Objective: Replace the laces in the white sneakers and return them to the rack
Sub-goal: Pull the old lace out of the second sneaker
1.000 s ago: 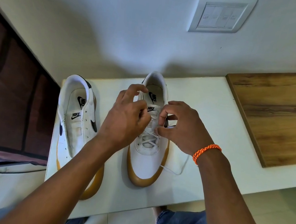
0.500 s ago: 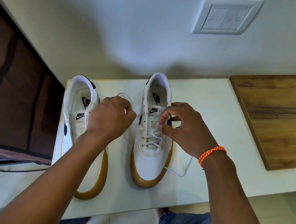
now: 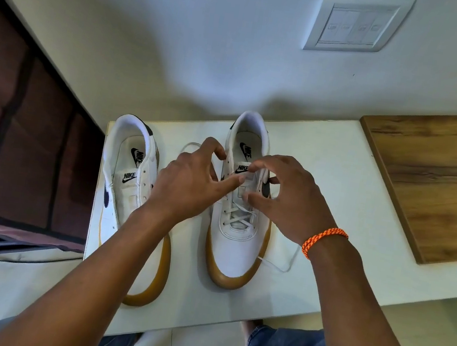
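Right sneaker, half-laced: limp, thin lace, best pinched near its tip; left hand loosely open beside the tongue, right hand pinching lace there.

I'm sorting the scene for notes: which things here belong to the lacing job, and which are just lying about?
In the job:
right sneaker
left sneaker
white lace

Lying about:
wooden board
wall switch plate
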Demonstrator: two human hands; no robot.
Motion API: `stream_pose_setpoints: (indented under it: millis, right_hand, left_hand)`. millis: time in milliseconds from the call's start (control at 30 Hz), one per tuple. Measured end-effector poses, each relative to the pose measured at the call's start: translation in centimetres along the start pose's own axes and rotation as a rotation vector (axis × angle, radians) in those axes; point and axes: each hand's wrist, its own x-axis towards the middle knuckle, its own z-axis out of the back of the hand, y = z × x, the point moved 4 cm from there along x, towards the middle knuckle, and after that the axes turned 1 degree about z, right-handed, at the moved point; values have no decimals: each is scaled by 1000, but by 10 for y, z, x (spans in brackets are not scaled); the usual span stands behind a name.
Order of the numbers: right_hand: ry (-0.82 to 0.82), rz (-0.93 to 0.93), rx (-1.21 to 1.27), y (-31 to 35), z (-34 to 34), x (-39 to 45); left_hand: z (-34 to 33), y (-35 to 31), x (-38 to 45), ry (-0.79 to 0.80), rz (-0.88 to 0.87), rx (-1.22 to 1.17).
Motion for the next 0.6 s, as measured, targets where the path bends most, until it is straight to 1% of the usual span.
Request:
stream_pose_setpoints:
  millis: [100, 233, 433, 500, 600]
  right_hand:
    - [2, 2, -8, 3, -1, -1]
    - [20, 0, 42, 4, -1, -1]
    - [41, -23, 73, 0, -3, 2]
    - [-4, 0, 37, 0, -2, 2]
    - [-146, 72, -127, 9, -2, 3]
  left_hand:
    - [2, 1, 2, -16, -16, -12]
    - [8, -3, 2, -62, -82, -12]
    - [7, 2, 4, 14, -59, -145]
    - [7, 4, 4, 42, -31, -192]
    - [9, 7, 5, 68, 9, -256]
